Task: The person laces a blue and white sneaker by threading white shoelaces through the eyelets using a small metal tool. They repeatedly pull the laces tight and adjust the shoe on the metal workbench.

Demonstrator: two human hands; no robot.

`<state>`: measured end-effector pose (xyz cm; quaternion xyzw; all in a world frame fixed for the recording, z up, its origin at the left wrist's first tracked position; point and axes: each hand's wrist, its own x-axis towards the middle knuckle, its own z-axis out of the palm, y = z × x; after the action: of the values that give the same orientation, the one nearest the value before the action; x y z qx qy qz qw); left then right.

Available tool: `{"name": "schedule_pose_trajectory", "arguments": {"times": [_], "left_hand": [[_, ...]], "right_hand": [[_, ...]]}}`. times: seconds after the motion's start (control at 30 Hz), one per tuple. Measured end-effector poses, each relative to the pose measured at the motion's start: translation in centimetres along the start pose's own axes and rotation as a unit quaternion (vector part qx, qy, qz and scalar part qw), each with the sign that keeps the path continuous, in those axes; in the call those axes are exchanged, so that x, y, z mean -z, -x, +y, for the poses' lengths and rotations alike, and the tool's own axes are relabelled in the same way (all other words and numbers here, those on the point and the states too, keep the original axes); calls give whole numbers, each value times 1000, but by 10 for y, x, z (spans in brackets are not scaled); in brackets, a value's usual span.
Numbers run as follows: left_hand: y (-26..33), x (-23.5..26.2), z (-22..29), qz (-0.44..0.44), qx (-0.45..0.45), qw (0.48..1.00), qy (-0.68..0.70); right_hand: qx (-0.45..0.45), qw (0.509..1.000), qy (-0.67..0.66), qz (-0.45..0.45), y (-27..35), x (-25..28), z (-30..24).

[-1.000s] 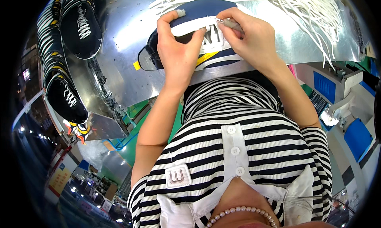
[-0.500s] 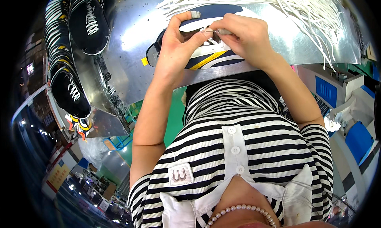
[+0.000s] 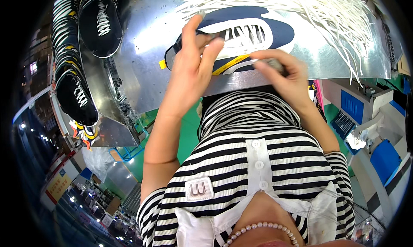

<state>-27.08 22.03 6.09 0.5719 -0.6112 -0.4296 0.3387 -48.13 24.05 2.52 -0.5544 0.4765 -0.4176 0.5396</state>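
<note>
A navy and white sneaker (image 3: 262, 30) with a yellow stripe lies on its side on a shiny metal table (image 3: 146, 45). White lacing shows across its top. My left hand (image 3: 193, 64) grips the shoe at its heel end, fingers reaching over the collar. My right hand (image 3: 282, 77) sits at the shoe's near edge by the sole, fingers curled around a small grey object (image 3: 272, 64). What that object is I cannot make out.
A heap of loose white laces (image 3: 331, 12) covers the table's far right. Black sneakers with white laces (image 3: 101, 19) stand in a row along the left (image 3: 77, 92). Blue and white equipment (image 3: 378, 152) sits lower right, past the table edge.
My right hand has drawn back from the shoe's tongue to its near edge. The laced top is now uncovered. My left hand has slid toward the heel end.
</note>
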Motion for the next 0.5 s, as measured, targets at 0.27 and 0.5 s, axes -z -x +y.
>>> {"name": "schedule_pose_trajectory", "arguments": {"times": [0.27, 0.5], "left_hand": [[21, -10, -6, 23, -120, 968, -221], [15, -9, -6, 6, -102, 975, -197]], "right_hand": [[-84, 989, 119, -18, -6, 17, -11], [-147, 983, -113, -15, -23, -6, -9]]}}
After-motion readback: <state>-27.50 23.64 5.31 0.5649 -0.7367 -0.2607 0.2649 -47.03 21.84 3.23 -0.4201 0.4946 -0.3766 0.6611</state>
